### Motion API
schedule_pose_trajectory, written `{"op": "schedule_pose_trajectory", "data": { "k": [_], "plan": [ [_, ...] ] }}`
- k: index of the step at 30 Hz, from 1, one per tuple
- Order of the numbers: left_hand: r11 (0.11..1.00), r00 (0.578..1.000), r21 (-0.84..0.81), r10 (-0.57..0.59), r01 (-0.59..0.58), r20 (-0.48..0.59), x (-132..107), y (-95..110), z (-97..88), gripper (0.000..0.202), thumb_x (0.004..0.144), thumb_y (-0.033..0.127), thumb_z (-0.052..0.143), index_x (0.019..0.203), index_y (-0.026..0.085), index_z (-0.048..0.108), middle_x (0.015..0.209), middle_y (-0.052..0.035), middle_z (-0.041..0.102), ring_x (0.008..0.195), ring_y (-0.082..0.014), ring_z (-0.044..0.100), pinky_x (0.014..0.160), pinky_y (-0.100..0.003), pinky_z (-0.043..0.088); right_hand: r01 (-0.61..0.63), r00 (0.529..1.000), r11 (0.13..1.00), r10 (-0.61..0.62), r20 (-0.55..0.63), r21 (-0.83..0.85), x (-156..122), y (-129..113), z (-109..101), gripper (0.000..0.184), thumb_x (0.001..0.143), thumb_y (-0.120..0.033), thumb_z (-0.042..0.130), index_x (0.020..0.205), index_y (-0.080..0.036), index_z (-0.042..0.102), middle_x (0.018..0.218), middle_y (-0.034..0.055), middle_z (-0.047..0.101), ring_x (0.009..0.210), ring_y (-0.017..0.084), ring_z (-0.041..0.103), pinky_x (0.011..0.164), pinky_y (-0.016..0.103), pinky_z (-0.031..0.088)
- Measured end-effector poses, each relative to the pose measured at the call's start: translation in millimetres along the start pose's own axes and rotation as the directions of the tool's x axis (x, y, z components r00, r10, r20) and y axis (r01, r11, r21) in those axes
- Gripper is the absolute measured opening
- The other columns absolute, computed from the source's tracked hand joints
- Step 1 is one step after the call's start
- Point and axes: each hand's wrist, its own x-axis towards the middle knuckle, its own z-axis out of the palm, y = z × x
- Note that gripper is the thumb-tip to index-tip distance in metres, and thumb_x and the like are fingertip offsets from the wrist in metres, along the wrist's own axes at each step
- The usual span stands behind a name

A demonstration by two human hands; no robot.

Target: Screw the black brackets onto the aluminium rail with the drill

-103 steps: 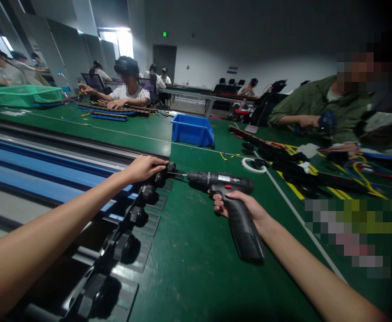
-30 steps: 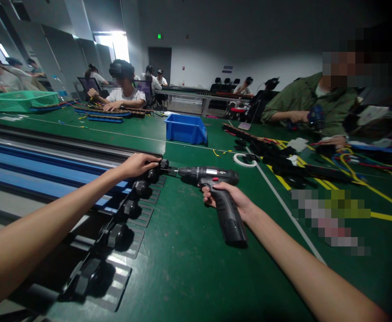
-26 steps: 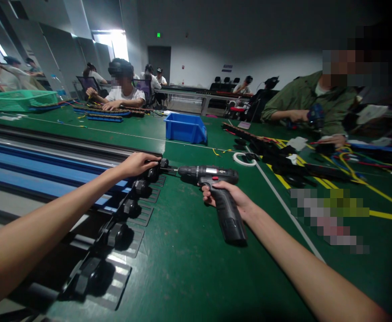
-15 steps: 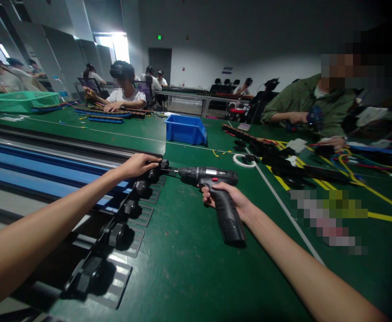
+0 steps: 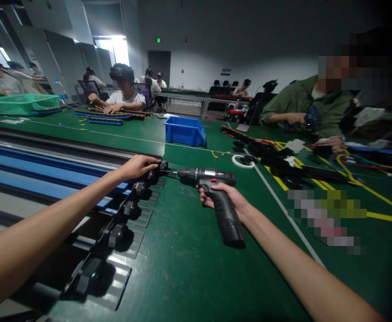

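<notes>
My right hand (image 5: 233,201) is wrapped round the handle of a black cordless drill (image 5: 220,176), index finger by the trigger. The drill points left, and its long thin bit (image 5: 169,171) reaches to the far end of a row of black hexagonal fittings (image 5: 118,236). My left hand (image 5: 138,167) lies palm down over that end, its fingers stretched out close to the bit's tip. The tip itself is hard to make out. The fittings line the end of long blue, black and silver profiles (image 5: 44,172); flat slotted tabs (image 5: 119,284) stick out beneath them.
A blue bin (image 5: 184,132) stands beyond the drill, with a white ring (image 5: 243,162) to its right. Cables and black parts (image 5: 283,165) lie before a co-worker in a green jacket (image 5: 292,103). A green basket (image 5: 24,105) stands far left; another person (image 5: 124,96) sits behind the table.
Both hands and the drill keep almost the same place. The whole view has shifted very slightly.
</notes>
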Motion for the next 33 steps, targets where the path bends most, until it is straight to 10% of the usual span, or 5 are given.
{"op": "schedule_pose_trajectory", "data": {
  "k": [33],
  "plan": [
    [0.997, 1.000, 0.072, -0.021, 0.021, -0.005, -2.1, 0.3, 0.2, 0.048, 0.095, 0.051, 0.042, 0.130, 0.025, 0.062, 0.130, -0.0039, 0.063, 0.119, -0.0246, 0.058, 0.099, -0.032, 0.042, 0.249, 0.968, 0.951, -0.249, -0.025, 0.185, -6.0, -3.1, -1.3, 0.047, 0.093, -0.047, 0.052, 0.118, -0.008, 0.060, 0.109, 0.0161, 0.070, 0.097, 0.020, 0.069, 0.083, 0.029, 0.059]
  ]
}}
